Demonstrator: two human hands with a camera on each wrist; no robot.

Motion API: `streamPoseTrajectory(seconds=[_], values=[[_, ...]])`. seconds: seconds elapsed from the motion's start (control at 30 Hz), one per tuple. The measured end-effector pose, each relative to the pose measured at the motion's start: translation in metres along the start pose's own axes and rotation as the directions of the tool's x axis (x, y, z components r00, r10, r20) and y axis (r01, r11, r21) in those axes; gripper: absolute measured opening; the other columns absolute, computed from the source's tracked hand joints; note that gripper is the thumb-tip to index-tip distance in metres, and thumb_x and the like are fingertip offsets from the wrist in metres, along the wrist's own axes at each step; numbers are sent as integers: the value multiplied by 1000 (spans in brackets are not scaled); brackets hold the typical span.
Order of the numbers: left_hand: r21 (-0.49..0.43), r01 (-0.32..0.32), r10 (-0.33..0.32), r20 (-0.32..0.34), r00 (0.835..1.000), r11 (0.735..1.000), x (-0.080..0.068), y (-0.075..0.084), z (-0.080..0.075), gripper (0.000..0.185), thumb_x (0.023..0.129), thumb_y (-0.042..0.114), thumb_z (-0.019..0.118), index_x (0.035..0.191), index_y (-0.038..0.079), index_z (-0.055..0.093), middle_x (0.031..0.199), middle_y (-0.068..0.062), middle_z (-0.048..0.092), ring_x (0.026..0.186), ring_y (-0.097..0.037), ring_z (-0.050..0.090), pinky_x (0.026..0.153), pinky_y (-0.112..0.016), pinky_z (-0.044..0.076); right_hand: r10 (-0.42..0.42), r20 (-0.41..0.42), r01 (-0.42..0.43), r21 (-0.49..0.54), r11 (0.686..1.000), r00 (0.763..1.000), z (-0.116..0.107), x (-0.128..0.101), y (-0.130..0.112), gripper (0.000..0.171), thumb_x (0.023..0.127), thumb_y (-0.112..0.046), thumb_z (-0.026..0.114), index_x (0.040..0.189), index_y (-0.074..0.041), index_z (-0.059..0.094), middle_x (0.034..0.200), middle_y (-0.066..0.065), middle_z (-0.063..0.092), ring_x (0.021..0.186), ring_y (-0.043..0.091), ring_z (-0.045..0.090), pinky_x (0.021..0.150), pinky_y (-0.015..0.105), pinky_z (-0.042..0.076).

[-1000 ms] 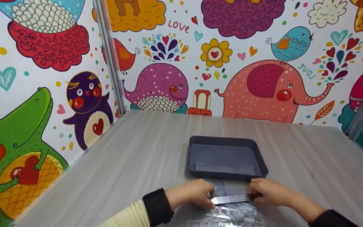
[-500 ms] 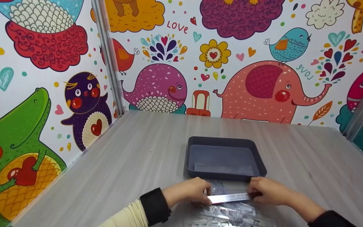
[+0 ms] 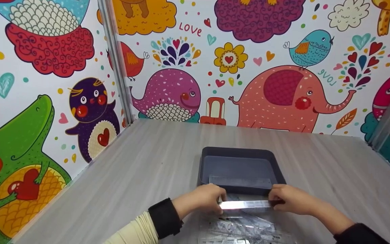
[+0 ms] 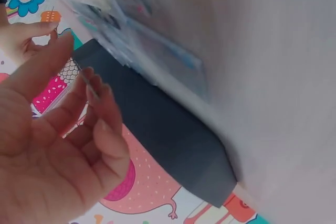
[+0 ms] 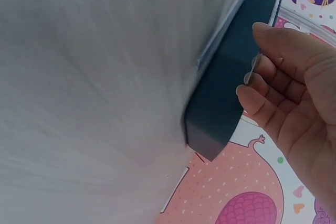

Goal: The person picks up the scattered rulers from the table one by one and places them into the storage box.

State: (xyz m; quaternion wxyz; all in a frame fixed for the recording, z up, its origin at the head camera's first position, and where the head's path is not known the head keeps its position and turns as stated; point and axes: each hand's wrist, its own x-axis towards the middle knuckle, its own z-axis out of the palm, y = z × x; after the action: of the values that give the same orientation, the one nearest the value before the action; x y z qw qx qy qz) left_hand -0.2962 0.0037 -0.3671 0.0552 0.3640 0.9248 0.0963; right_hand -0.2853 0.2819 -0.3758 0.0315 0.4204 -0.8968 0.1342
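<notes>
A clear plastic ruler (image 3: 245, 204) is stretched level between both hands, just in front of the dark grey tray (image 3: 240, 190). My left hand (image 3: 206, 199) pinches its left end between thumb and fingers. At the opposite end, my right hand (image 3: 293, 200) grips it the same way. The left wrist view shows the ruler nearly edge-on in the left hand (image 4: 63, 140). Seen from the right wrist, the right hand (image 5: 299, 72) has thumb and fingertips on the thin strip. Another clear strip (image 3: 240, 181) lies inside the tray along its near side.
A pile of clear plastic rulers and pieces (image 3: 245, 228), some in shiny wrapping, lies on the table (image 3: 141, 169) below the hands. Cartoon-printed walls (image 3: 269, 98) close off the back and left side, with metal posts (image 3: 117, 67) at the corners.
Both hands have lifted the ruler up and forward from over the pile to close by the tray's near wall. The ruler has turned closer to level. The grip stays the same.
</notes>
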Motion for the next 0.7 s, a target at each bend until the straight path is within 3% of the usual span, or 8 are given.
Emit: streamPoseTrajectory(seconds=[0.17, 0.43, 0.57, 0.7], values=[[-1, -1, 1, -49, 999, 1000, 4, -4, -4, 27, 62, 22, 70, 85, 15, 60, 73, 8, 55, 67, -5, 49, 60, -19, 38, -40, -66, 39, -16, 999, 997, -7, 1, 0, 12, 66, -5, 63, 75, -9, 56, 68, -8, 42, 58, 0, 39, 49, 15, 35], [-61, 9, -16, -127, 992, 998, 17, -12, -15, 22, 64, 23, 69, 83, 14, 62, 74, 5, 58, 67, -7, 51, 60, -18, 39, 63, -4, -63, 19, 998, 998, -21, 2, 4, 10, 72, -8, 61, 81, -8, 58, 71, -8, 43, 61, 2, 40, 52, 18, 38], [-68, 18, -29, -169, 985, 998, 26, -19, -19, 21, 64, 24, 68, 82, 15, 63, 75, 5, 59, 69, -7, 53, 62, -18, 40, 62, -40, -64, -29, 998, 997, -24, 8, 10, 10, 72, -10, 61, 81, -8, 58, 71, -7, 44, 62, 3, 40, 52, 18, 38], [-74, 68, -83, -214, 973, 995, 32, -26, -20, 21, 64, 26, 69, 82, 16, 65, 76, 6, 60, 72, -9, 54, 64, -19, 40, 69, -86, -75, -62, 995, 994, -23, 16, 18, 11, 71, -10, 63, 81, -7, 59, 73, -5, 48, 64, 4, 44, 54, 20, 41]])
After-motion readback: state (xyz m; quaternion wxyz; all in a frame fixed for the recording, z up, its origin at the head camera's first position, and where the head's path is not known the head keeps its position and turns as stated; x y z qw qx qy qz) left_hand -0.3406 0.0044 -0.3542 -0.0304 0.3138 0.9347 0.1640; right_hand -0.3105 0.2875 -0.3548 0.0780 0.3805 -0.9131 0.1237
